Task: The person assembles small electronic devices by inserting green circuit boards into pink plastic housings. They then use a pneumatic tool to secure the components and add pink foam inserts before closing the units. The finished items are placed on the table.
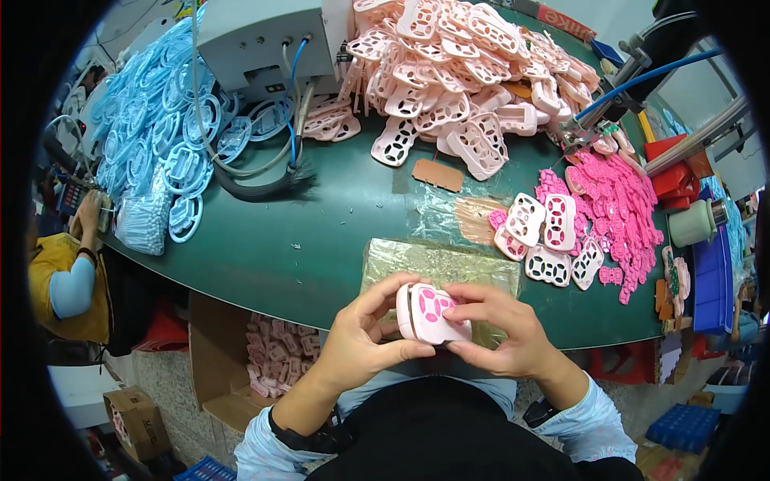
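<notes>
Close in front of me, both hands grip a small pale pink game-controller casing (431, 327) with bright pink buttons. My left hand (362, 333) wraps its left end, thumb along the lower edge. Fingers of my right hand (507, 330) press on the button face while the thumb supports it from below. A dark gap runs along the casing's left side between its two halves. Beneath the hands lies a block wrapped in yellowish tape (441, 263). To its right are several loose pale pink shells (549, 266) beside a heap of bright pink button pads (616, 204).
Pale pink shells (473, 76) are piled at the back of the green table (321, 264). Blue plastic parts (152, 136) and a grey machine (261, 40) stand left. A metal stand (634, 60) rises at right. A box of pink pieces (216, 353) sits below; another person's arm (74, 284) shows far left.
</notes>
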`<state>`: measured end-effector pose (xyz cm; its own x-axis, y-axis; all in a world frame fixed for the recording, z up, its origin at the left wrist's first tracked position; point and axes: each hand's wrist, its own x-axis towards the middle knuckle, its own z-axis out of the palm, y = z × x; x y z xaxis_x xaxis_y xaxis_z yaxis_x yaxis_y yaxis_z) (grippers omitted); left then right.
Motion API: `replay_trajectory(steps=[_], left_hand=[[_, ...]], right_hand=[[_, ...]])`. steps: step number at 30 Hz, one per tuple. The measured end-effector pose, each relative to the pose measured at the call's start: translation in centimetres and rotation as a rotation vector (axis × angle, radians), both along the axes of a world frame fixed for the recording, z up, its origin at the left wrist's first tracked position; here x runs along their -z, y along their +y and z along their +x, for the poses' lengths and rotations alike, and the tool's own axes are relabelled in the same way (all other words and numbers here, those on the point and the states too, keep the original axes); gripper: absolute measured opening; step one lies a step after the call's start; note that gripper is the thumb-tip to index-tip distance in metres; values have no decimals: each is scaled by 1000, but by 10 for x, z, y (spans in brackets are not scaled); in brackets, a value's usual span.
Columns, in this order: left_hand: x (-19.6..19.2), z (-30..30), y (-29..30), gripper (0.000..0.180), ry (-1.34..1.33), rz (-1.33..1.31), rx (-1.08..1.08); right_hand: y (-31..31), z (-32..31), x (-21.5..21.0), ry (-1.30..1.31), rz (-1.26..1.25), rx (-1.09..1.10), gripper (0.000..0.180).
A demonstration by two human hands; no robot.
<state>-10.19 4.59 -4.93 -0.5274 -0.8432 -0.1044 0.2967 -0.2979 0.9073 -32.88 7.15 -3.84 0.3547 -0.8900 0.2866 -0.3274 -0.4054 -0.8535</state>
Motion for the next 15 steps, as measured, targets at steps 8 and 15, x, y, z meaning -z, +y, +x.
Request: replay_trajectory(steps=[8,15], left_hand=[[-5,0,3,76,33,77,18],[-4,-11,5,60,-69,127,30]], right_hand=[[0,-2,-1,50,-54,-32,41],[-5,-6,8,275,-335,-11,44]])
